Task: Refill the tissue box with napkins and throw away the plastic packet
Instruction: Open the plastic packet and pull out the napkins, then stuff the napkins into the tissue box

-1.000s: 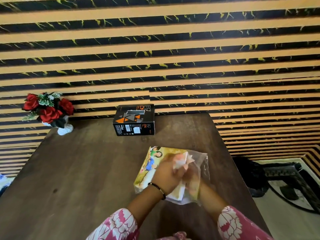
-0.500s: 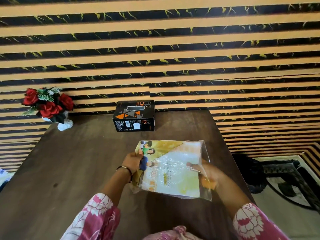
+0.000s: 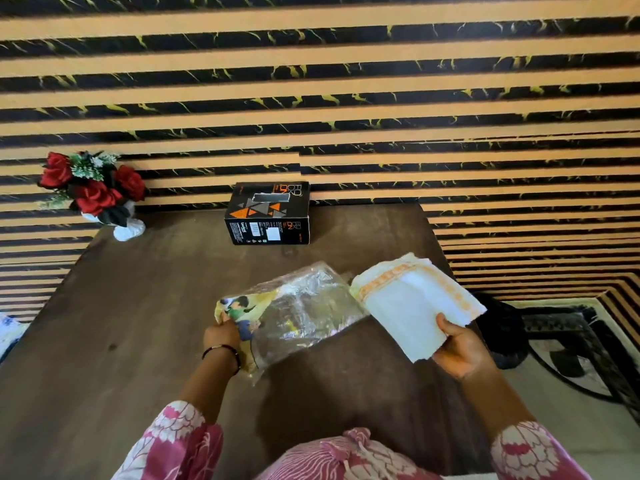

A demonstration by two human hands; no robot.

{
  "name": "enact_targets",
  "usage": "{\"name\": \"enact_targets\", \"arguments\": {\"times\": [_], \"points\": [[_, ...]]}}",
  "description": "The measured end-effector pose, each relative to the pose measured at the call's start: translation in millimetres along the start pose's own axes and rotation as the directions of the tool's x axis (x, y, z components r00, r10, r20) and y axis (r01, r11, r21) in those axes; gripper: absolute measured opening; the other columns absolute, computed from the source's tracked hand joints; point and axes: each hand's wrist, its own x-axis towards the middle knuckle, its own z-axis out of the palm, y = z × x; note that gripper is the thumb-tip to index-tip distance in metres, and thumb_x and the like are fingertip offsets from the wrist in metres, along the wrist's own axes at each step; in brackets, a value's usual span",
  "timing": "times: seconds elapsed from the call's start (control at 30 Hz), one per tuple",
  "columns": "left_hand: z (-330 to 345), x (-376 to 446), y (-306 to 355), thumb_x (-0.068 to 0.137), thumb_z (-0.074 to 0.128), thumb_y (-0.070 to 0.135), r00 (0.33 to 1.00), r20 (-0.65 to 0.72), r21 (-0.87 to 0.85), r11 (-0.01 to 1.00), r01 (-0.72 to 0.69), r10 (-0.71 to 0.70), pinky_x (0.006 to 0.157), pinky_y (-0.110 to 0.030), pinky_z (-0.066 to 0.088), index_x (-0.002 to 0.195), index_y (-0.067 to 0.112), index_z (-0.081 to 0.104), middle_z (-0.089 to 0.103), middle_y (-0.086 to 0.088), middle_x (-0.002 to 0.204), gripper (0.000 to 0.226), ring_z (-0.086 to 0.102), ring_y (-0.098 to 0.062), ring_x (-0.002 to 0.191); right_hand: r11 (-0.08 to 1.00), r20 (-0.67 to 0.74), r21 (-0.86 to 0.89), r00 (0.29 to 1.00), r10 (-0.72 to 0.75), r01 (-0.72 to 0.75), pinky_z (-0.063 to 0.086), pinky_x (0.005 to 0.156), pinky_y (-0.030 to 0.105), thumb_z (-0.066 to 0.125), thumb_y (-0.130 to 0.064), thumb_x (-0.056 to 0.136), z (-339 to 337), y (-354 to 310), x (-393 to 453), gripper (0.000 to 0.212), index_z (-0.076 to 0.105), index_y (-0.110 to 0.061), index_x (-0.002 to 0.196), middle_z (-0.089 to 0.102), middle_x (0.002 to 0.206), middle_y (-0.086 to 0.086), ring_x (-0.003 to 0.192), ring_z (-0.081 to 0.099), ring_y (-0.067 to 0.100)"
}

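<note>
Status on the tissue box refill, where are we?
Done: napkin stack is out of the plastic packet. In hand: right hand holds the stack, left hand holds the empty-looking packet. Left: load the black tissue box at the table's far edge; bin the packet.

Head view: worn on head, looks forward and down across table (image 3: 138,306), toward striped wall (image 3: 346,98).
Nearness: hands close, low in frame.
Views: one only.
</note>
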Motion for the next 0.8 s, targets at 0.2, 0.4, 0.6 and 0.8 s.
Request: {"name": "enact_targets", "arguments": {"times": [0.2,0.4,0.6,0.8], "points": [[14,-21,-16,0.085,0.053,0.008,0.994,0.016,-0.161,0.981,0.111,-0.110,0.070,-0.035,0.037,0.107,-0.011,0.057,0.057,-0.017,0.093,0.028,0.055,-0.034,0.087,0.986,-0.205,0.143,0.977,-0.060,0.090,0.054,0.076,0.048,0.056,-0.012,0.088,0,37,4,0.045,0.043,-0.016,0.131,0.053,0.133,0.007,0.097,0.060,0.024],[22,-34,-34,0.081,0.059,0.007,0.999,0.038,-0.155,0.987,0.041,-0.035,0.075,-0.044,0.048,0.108,-0.006,0.060,0.064,-0.023,0.104,0.029,0.061,-0.040,0.093,0.925,-0.242,-0.248,0.943,0.227,-0.287,0.055,0.072,0.045,0.053,-0.028,0.091,-1,41,-10,0.035,0.050,-0.001,0.114,0.062,0.108,0.022,0.094,0.062,0.037],[23,-58,-50,0.089,0.054,0.016,0.957,0.269,-0.152,0.976,0.157,-0.112,0.046,-0.029,0.051,0.101,0.002,0.057,0.061,-0.017,0.086,0.018,0.058,-0.032,0.068,0.736,-0.107,-0.621,0.959,0.263,-0.271,0.056,0.070,0.036,0.049,-0.023,0.093,21,50,-30,0.026,0.062,-0.002,0.099,0.071,0.093,0.017,0.083,0.069,0.031],[-2,-88,-42,0.092,0.047,0.028,0.954,0.295,0.335,0.928,-0.164,0.062,0.047,-0.026,0.048,0.071,0.006,0.061,0.069,-0.009,0.064,0.034,0.061,-0.026,0.054,0.419,0.266,-0.858,0.955,-0.134,0.298,0.050,0.080,0.025,0.058,-0.022,0.087,70,78,-28,0.008,0.061,-0.023,0.094,0.067,0.100,0.002,0.093,0.063,0.020]]}}
